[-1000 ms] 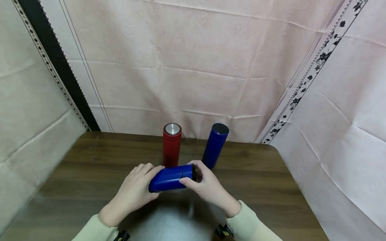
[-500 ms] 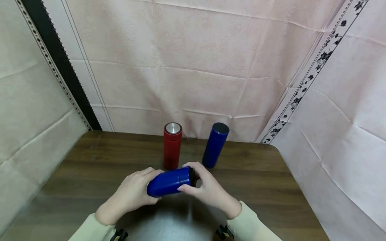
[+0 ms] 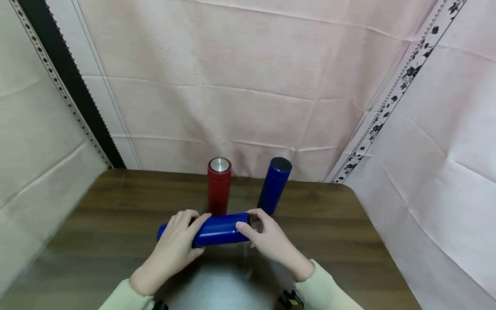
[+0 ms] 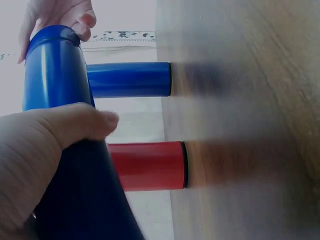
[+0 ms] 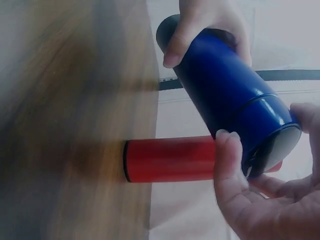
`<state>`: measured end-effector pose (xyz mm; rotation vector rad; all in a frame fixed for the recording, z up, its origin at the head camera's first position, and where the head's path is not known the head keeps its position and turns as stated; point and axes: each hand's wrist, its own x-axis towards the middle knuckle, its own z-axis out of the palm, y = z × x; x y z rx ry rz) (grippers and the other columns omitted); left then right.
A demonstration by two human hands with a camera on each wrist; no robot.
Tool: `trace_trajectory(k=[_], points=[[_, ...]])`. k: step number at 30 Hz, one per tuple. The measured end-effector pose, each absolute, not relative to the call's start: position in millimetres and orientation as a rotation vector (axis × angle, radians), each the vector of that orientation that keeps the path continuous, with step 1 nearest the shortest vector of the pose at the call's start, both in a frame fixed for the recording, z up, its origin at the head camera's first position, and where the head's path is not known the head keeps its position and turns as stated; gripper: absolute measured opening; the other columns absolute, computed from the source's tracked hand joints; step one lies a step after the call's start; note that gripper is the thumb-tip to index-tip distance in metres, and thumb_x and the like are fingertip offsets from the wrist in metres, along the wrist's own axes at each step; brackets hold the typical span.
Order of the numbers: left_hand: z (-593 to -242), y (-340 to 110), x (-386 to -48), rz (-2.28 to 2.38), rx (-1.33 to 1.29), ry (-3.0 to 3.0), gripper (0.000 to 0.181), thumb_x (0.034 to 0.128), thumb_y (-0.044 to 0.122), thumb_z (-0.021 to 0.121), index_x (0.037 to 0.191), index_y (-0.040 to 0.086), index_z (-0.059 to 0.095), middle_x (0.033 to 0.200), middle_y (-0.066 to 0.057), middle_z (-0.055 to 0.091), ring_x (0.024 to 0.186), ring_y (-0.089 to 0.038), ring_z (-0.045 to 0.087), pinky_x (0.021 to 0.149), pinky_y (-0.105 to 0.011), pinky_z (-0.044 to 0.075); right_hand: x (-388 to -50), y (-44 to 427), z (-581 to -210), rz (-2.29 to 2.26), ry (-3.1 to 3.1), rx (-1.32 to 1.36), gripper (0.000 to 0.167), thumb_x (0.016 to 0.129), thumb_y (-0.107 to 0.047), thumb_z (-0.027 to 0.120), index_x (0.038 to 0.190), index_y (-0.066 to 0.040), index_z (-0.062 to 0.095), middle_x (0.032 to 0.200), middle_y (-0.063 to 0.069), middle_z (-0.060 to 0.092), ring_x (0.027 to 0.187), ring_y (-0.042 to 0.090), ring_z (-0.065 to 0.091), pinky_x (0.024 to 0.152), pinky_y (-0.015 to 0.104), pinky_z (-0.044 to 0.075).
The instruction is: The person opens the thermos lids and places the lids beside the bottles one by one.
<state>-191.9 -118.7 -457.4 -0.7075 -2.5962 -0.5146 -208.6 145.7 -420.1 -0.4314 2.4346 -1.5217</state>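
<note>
A blue bottle (image 3: pixel 218 230) lies sideways between the two hands, above the table. The left hand (image 3: pixel 174 245) grips its body with the thumb across the near side; the bottle's base sticks out left of that hand. At the capped right end, the right hand (image 3: pixel 273 241) holds the cap between thumb and fingers. In the right wrist view the right thumb and fingers (image 5: pixel 229 155) lie around the cap's rim. Behind stand a red bottle (image 3: pixel 219 189) with a silver top and a second blue bottle (image 3: pixel 274 186) with a dark top.
The brown wooden table (image 3: pixel 333 241) has its back edge against a pale hanging cloth (image 3: pixel 252 86). More cloth hangs at the left and right sides, with dark trim at the back left and a floral strip at the back right.
The held bottle has turned closer to level, and its base now shows beyond the left hand. Its right end has shifted slightly. The standing bottles keep their places on the table.
</note>
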Motion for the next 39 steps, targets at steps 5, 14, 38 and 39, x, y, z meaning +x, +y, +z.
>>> trace_trajectory(k=[5, 14, 38, 39], points=[[-459.7, -114.5, -195.1, -0.501, -0.738, -2.588, 0.082, 0.0639, 0.035, 0.09, 0.135, 0.018, 0.053, 0.106, -0.001, 0.054, 0.096, -0.021, 0.05, 0.085, -0.042, 0.048, -203.9, 149.6, -420.7, -1.549, 2.488, -0.394, 0.049, 0.089, -0.05, 0.065, 0.122, -0.016, 0.054, 0.097, 0.008, 0.063, 0.069, 0.021, 0.065, 0.061, 0.036, 0.053], [-459.7, -112.1, -200.3, -0.473, -0.759, -2.528, 0.082, 0.0595, 0.034, 0.092, 0.132, 0.02, 0.056, 0.109, 0.001, 0.058, 0.098, -0.021, 0.054, 0.081, -0.043, 0.053, -200.7, 155.5, -428.4, -1.615, 2.512, -0.41, 0.044, 0.087, -0.046, 0.069, 0.122, -0.022, 0.055, 0.109, 0.004, 0.058, 0.073, 0.02, 0.061, 0.061, 0.031, 0.05], [-455.4, -103.5, -203.3, -0.547, -0.788, -2.559, 0.079, 0.0645, 0.028, 0.089, 0.133, 0.014, 0.053, 0.114, -0.004, 0.053, 0.104, -0.025, 0.05, 0.089, -0.047, 0.047, -206.6, 167.5, -422.5, -1.698, 2.359, -0.526, 0.051, 0.09, -0.032, 0.07, 0.133, -0.02, 0.045, 0.12, 0.011, 0.053, 0.094, 0.026, 0.062, 0.074, 0.039, 0.056], [-454.9, -103.4, -203.1, -0.531, -0.786, -2.552, 0.079, 0.0649, 0.027, 0.089, 0.134, 0.013, 0.052, 0.117, -0.006, 0.053, 0.106, -0.026, 0.05, 0.091, -0.048, 0.046, -207.1, 165.9, -422.3, -1.719, 2.324, -0.482, 0.05, 0.092, -0.033, 0.067, 0.134, -0.018, 0.044, 0.119, 0.014, 0.052, 0.092, 0.026, 0.064, 0.071, 0.041, 0.057]])
